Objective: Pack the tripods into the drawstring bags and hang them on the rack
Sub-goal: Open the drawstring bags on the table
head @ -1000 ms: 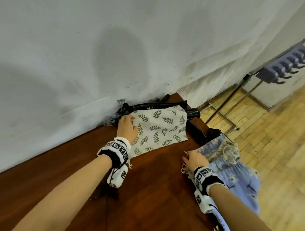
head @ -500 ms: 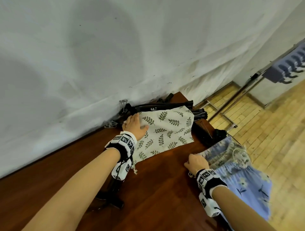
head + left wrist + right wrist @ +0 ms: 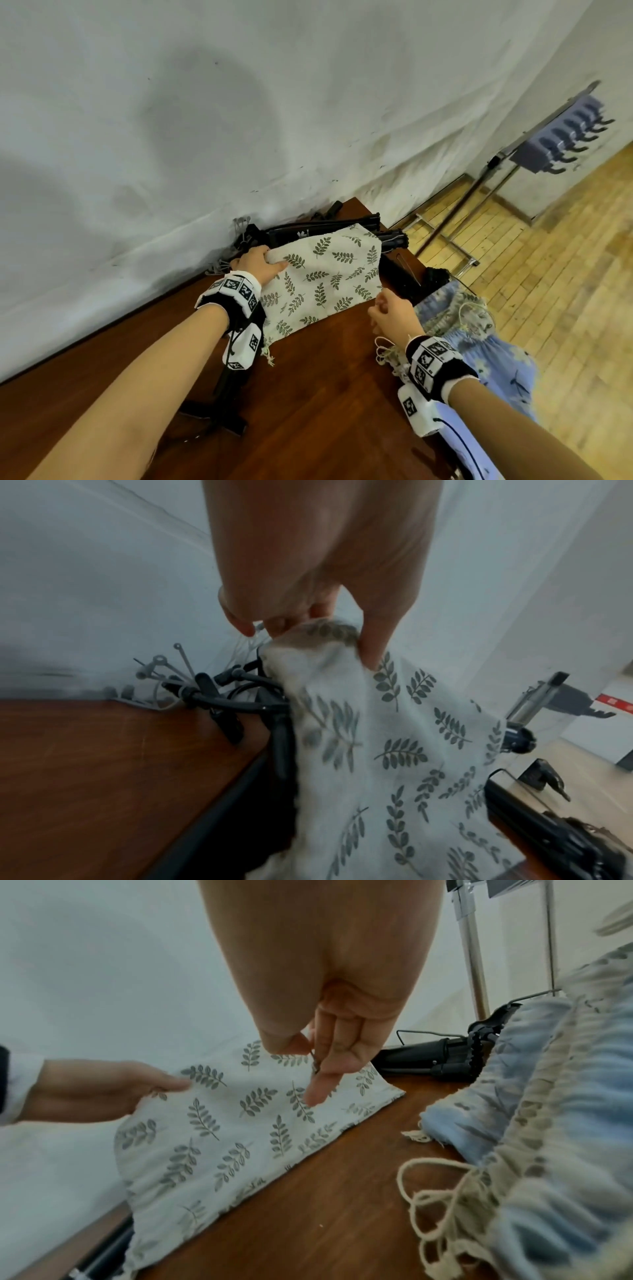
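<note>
A cream drawstring bag with a green leaf print [image 3: 325, 277] [image 3: 394, 750] [image 3: 240, 1118] lies over black folded tripods [image 3: 325, 228] [image 3: 281, 737] by the wall. My left hand [image 3: 260, 265] [image 3: 308, 620] grips its far left corner and lifts it, thumb on top. My right hand [image 3: 387, 308] [image 3: 308, 1053] is at the bag's near right corner, thumb and fingers close together; whether they pinch the cloth is not clear. Another black tripod [image 3: 400, 284] [image 3: 428, 1056] lies just beyond that hand. A blue floral drawstring bag [image 3: 479, 342] [image 3: 548, 1096] hangs over the table's right edge.
The brown wooden table [image 3: 325, 394] stands against a white wall. A further black tripod [image 3: 226, 404] lies under my left forearm. Loose cream cord [image 3: 438, 1191] trails from the blue bag. Tangled cables and ties [image 3: 205, 691] sit by the wall. The hook rack [image 3: 561, 144] stands at the far right.
My right hand left the blue bag's mouth and moved up to the leaf bag's right corner. My left hand shifted to the far left corner and gripped it.
</note>
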Demonstrator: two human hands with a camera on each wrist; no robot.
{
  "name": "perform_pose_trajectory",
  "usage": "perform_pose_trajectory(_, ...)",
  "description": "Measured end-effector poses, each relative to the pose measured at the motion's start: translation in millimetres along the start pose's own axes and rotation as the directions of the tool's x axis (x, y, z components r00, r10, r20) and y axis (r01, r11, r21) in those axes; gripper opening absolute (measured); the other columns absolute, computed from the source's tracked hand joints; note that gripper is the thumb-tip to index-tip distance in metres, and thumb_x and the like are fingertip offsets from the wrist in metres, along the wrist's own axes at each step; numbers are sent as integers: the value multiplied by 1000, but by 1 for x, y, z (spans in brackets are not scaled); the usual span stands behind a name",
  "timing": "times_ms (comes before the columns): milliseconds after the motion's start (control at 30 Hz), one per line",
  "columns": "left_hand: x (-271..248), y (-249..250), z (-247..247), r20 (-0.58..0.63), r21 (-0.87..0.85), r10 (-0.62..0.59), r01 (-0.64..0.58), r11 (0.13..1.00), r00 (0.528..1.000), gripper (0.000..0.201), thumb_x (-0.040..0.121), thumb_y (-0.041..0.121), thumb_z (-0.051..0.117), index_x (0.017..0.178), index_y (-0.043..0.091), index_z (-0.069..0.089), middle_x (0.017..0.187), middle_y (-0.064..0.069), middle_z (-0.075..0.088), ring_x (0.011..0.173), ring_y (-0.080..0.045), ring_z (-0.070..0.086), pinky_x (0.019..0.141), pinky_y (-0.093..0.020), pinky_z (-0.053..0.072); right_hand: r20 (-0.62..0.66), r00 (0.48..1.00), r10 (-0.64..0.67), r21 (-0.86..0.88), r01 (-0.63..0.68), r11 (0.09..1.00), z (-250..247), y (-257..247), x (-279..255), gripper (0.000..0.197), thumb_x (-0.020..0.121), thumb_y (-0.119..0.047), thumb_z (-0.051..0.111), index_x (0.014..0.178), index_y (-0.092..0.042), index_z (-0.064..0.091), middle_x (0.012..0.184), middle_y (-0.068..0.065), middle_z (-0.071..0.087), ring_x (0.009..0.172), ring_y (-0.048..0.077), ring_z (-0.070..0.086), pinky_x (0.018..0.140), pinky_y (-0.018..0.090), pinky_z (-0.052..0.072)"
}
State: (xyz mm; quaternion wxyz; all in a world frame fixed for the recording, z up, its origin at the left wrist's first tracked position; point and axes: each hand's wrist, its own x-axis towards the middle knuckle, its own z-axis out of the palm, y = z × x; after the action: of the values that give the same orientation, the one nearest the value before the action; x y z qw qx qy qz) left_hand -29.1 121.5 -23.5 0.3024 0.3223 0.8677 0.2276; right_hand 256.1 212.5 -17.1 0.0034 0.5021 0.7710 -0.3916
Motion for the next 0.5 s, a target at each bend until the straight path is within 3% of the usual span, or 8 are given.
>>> perform_pose_trajectory(100, -22, 18, -14, 89, -54, 49, -45, 998, 995, 30, 79, 36, 73, 90, 9, 66, 90, -10, 69, 84, -26, 67, 80, -38, 55, -36, 998, -44, 22, 45, 999, -8, -9, -10, 9, 95, -14, 49, 104, -12, 50, 76, 6, 68, 59, 17, 65, 61, 31, 57)
perform_pose_trajectory(200, -42, 37, -23, 136, -98, 71, -58, 993, 988, 33, 82, 32, 71, 100, 5, 67, 95, -10, 69, 87, -26, 67, 83, -38, 55, -28, 994, -104, 24, 105, 994, -15, -23, -22, 23, 96, -9, 42, 118, -15, 45, 82, 12, 67, 67, 25, 63, 65, 39, 54)
perform_pose_trajectory(300, -63, 57, -32, 121, -207, 60, -34, 978, 991, 35, 83, 31, 71, 105, 5, 63, 96, -7, 65, 85, -21, 63, 76, -32, 49, -4, 974, -227, 0, 227, 974, -25, -40, -36, 38, 96, -6, 34, 127, -27, 37, 81, 18, 64, 62, 29, 58, 56, 37, 46)
perform_pose_trajectory(367, -79, 72, -38, 67, -278, 41, -21, 960, 997, 34, 82, 26, 72, 107, 11, 55, 99, -2, 58, 89, -18, 57, 77, -29, 45, 53, 953, -299, -45, 301, 953, -32, -53, -46, 37, 94, 0, 32, 108, -25, 54, 87, 14, 63, 64, 19, 54, 60, 30, 42)
perform_pose_trajectory(433, -96, 84, -40, 37, -413, 46, -26, 910, 998, 42, 79, 20, 74, 111, 20, 48, 108, -5, 57, 97, -23, 60, 87, -35, 50, 86, 941, -328, -83, 335, 939, -39, -62, -56, 39, 90, 5, 34, 82, -18, 64, 103, 6, 62, 69, 11, 52, 63, 19, 40)
perform_pose_trajectory(500, -107, 92, -40, 37, -502, 61, -34, 864, 997, 43, 77, 15, 72, 111, 29, 48, 114, -14, 60, 97, -32, 65, 90, -47, 53, 70, 939, -337, -66, 342, 937, -43, -69, -65, 36, 90, 4, 35, 80, -15, 64, 102, 3, 62, 64, 8, 52, 54, 12, 37)
